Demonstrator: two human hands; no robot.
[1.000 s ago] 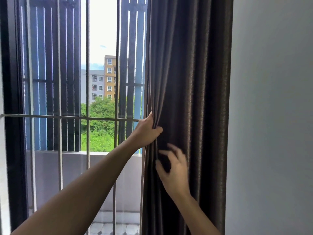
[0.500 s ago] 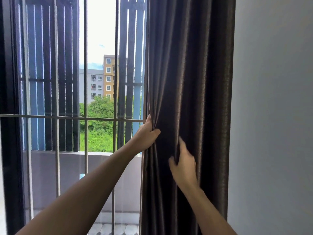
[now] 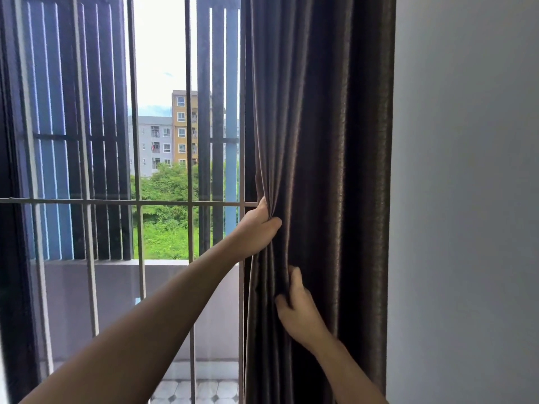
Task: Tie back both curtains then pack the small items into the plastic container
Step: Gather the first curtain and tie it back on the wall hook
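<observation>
Curtain (image 3: 335, 126): hangs gathered between the bars (image 3: 189, 199) on the left and the wall (image 3: 466, 199) on the right.
Left hand (image 3: 258, 228): clamped round Curtain's left edge.
Right hand (image 3: 297, 310): lower and nearer, fingers gripping the folds.

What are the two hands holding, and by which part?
Both grip the dark curtain: the left hand its window-side edge, the right hand a fold lower down.

no readable text, label or number anywhere in view.
</observation>
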